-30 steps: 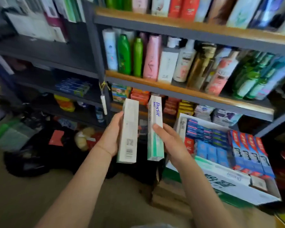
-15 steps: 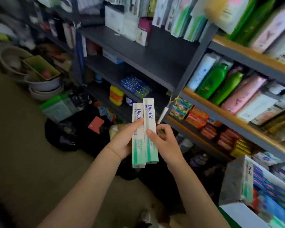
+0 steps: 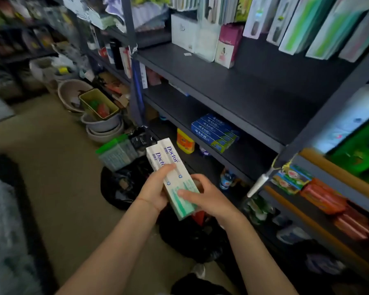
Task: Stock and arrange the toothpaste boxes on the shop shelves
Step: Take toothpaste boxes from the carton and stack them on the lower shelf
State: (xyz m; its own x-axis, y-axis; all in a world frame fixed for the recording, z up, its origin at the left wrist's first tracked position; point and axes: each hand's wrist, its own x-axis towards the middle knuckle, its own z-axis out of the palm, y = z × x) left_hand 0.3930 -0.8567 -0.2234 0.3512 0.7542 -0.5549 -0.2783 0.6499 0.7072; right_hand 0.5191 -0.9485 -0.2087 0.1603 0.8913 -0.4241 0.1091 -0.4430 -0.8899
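Two Doctor toothpaste boxes (image 3: pixel 170 175) held side by side in both hands, in front of the dark shelving.

Left hand (image 3: pixel 155 192) grips the pair from the left, thumb curled over the top face. Right hand (image 3: pixel 209 199) clamps the lower end, fingers (image 3: pixel 184 192) lying across the green part. Boxes touch along their long edges, tilted, printed ends pointing up and away, held above black bags (image 3: pixel 124 184) on the floor. Middle shelf (image 3: pixel 254 143) holds a row of blue toothpaste boxes (image 3: pixel 214 132) lying flat. Yellow container (image 3: pixel 185 143) on the level below. Stacked basins (image 3: pixel 103 126) on the floor to the left. Orange soap packs (image 3: pixel 324 196) on the wooden shelf at right.
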